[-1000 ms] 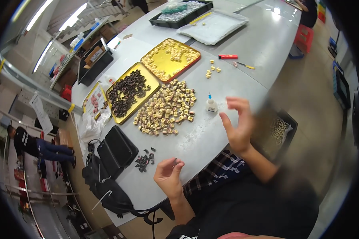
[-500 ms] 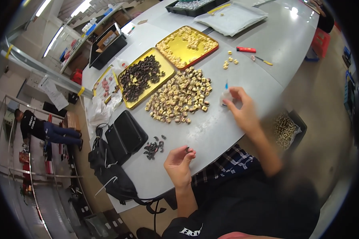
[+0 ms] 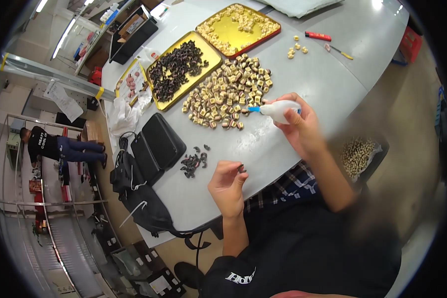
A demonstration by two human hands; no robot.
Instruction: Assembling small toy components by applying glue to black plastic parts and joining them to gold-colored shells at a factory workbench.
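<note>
Pinched between the fingertips of my left hand [image 3: 227, 186] is a small dark curved piece [image 3: 241, 169]. My right hand [image 3: 303, 126] is wrapped round a white squeeze bottle [image 3: 282, 111], tilted on its side with its blue needle tip pointing left. That tip is over the near right edge of a heap of small cream-and-brown blocks [image 3: 223, 94]. A little pile of loose dark curved pieces [image 3: 192, 164] lies on the table left of my left hand. Many more dark pieces [image 3: 176, 64] fill a yellow tray [image 3: 207, 45] behind the heap.
A second yellow tray [image 3: 253, 34] holds small pale pieces. A red lighter [image 3: 318, 36] and a yellow-tipped tool [image 3: 341, 53] lie at the far right. Left stands a black case [image 3: 156, 149] beside a black bag [image 3: 146, 203]. A bin of pale pieces [image 3: 357, 158] is on the floor, right.
My right hand has lifted the bottle off the table and tipped it over, so its tip turned from upward to leftward. My left hand still pinches the dark piece. The view has shifted slightly.
</note>
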